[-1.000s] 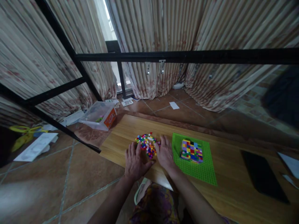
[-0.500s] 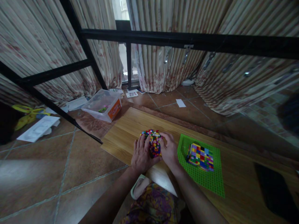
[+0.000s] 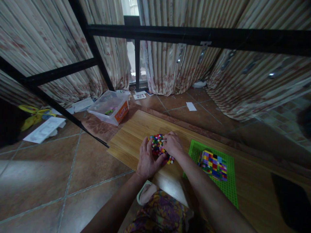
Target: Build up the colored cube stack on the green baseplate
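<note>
A: Bricks (image 3: pixel 158 145) — loose multicolour pile on wooden board (image 3: pixel 131 136), sits between both hands, touching both.

B: Left hand (image 3: pixel 147 159)?

A: Flat-ish, palm down, fingers (image 3: pixel 145 146) slightly spread, tips at pile's left edge. Thumb under the pile's near side. Not pinching anything.

B: Right hand (image 3: pixel 172 144)?

A: Curled over pile's right/top side, fingers bent toward the left hand's tips. Cannot tell if it's pinching a brick; tips hidden by knuckles + blur. A few bricks spill out just below its palm.

B: What's around?

A: Green baseplate (image 3: pixel 229 187) just right of right forearm, w/ built multicolour block (image 3: pixel 213 164) standing on it, well apart from fingers. Clear plastic bin (image 3: pixel 109 111) w/ orange label on tile floor, beyond left fingertips, off the board. Dark flat object (image 3: pixel 293 202) at far right on board, near frame edge. Black metal frame (image 3: pixel 194 34) across the top, striped curtains (image 3: pixel 167 71) behind. Person's patterned clothing (image 3: pixel 162 213) visible below the wrists.
</note>
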A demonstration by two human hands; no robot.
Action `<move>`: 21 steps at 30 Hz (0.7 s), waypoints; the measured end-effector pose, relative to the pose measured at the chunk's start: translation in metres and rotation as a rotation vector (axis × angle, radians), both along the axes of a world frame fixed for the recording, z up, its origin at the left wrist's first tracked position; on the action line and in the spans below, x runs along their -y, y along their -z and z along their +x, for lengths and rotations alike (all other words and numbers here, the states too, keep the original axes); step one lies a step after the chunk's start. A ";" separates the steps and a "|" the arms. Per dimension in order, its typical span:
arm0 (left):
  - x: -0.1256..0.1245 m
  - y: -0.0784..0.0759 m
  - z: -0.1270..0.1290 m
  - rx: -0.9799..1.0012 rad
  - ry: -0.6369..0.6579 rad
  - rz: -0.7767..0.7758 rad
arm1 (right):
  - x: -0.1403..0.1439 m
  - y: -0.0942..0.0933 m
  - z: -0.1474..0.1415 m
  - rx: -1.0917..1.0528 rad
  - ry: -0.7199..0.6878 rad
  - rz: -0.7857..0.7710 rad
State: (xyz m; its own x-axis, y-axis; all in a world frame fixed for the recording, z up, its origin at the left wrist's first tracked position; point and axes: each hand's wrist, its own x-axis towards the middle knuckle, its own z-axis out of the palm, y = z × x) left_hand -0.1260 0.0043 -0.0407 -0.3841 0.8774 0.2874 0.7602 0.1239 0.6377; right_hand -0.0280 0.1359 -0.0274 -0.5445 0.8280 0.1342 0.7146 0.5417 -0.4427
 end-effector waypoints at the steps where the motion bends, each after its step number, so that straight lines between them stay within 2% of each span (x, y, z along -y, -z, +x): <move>1: -0.001 0.001 0.000 -0.003 -0.016 -0.001 | 0.000 -0.001 -0.001 0.004 -0.001 -0.004; 8: -0.006 0.005 0.000 -0.051 -0.033 0.027 | 0.011 -0.013 0.003 -0.015 -0.001 0.010; 13: -0.007 0.004 -0.003 -0.043 -0.016 0.048 | 0.031 -0.031 0.019 -0.183 0.035 0.034; 17: -0.008 0.002 -0.004 -0.006 -0.028 0.027 | 0.055 -0.045 0.048 -0.388 0.046 -0.098; 21: -0.009 0.001 -0.004 -0.013 -0.031 0.021 | 0.072 -0.051 0.096 -0.577 0.161 -0.245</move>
